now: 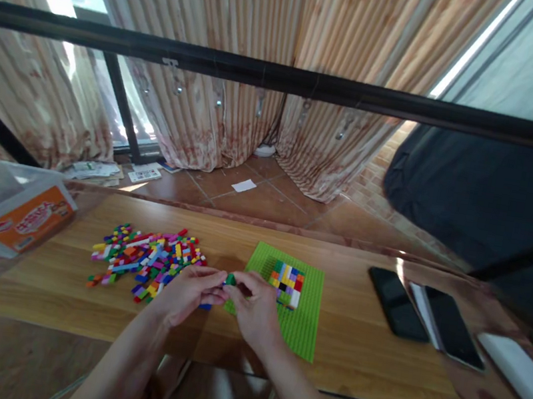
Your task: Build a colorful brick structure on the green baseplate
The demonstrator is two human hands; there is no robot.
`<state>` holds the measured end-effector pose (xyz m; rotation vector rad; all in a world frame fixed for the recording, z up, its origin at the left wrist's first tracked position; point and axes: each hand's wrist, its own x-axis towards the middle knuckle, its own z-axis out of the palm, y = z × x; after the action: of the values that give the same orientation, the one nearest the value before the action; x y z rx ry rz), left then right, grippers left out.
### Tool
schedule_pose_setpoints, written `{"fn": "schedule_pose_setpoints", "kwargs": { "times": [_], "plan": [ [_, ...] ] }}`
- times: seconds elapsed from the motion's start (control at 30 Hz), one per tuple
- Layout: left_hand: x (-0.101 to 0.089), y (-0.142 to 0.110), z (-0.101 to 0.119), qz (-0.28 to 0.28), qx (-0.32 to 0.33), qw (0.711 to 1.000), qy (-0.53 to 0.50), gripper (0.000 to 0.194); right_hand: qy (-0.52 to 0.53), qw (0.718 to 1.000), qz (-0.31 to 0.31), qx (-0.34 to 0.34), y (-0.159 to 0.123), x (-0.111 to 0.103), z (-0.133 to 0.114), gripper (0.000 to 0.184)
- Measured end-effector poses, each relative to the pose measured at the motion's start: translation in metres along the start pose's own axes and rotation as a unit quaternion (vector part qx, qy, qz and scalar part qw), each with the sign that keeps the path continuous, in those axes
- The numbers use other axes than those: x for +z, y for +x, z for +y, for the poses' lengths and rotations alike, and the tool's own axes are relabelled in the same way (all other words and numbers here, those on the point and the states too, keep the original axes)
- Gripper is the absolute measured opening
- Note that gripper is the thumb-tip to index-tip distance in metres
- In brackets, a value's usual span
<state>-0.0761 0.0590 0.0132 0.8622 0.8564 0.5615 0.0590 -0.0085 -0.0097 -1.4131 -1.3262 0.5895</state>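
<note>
Both my hands meet over the wooden table (349, 347), fingers pinched together on a small green brick (231, 279). My left hand (191, 292) comes in from the left, my right hand (254, 309) from the right, and their fingertips touch at the brick. Just behind them lies a bright green baseplate (303, 320) with a low block of mixed-colour bricks (286, 282) built on it. A spread pile of loose coloured bricks (145, 260) lies to the left of my hands.
A clear plastic box with an orange label (6, 212) stands at the table's left end. Two dark phones (396, 304) (453, 327) and a white flat object (516, 377) lie at the right. A black bar (285, 81) crosses above; curtains hang behind.
</note>
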Motion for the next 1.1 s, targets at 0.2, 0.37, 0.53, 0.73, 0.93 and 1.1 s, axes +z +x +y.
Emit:
{"fn": "schedule_pose_setpoints", "kwargs": {
  "times": [0.2,0.37,0.53,0.73,0.93,1.1],
  "plan": [
    [0.009,0.009,-0.004,0.012,0.018,1.0,0.01,0.023,0.031,0.999,0.032,0.02,0.006,-0.004,0.011,0.009],
    [0.019,0.021,-0.004,0.026,0.031,0.999,-0.017,0.013,0.055,0.997,0.045,0.043,0.01,-0.007,0.019,0.015],
    [0.023,0.027,-0.004,0.044,0.014,0.999,-0.029,0.02,0.174,0.979,0.019,0.107,0.007,-0.006,0.027,0.028],
    [0.021,0.029,-0.014,0.048,0.129,0.982,0.129,0.027,0.173,0.977,0.023,0.119,0.005,0.0,0.028,0.03],
    [0.019,0.035,-0.019,0.151,0.222,0.895,0.357,0.027,0.184,0.975,0.032,0.125,0.008,0.009,0.022,0.021],
    [0.004,0.038,-0.011,0.189,0.211,0.897,0.34,0.033,0.228,0.962,0.027,0.151,-0.004,0.022,0.004,0.029]
  ]
}}
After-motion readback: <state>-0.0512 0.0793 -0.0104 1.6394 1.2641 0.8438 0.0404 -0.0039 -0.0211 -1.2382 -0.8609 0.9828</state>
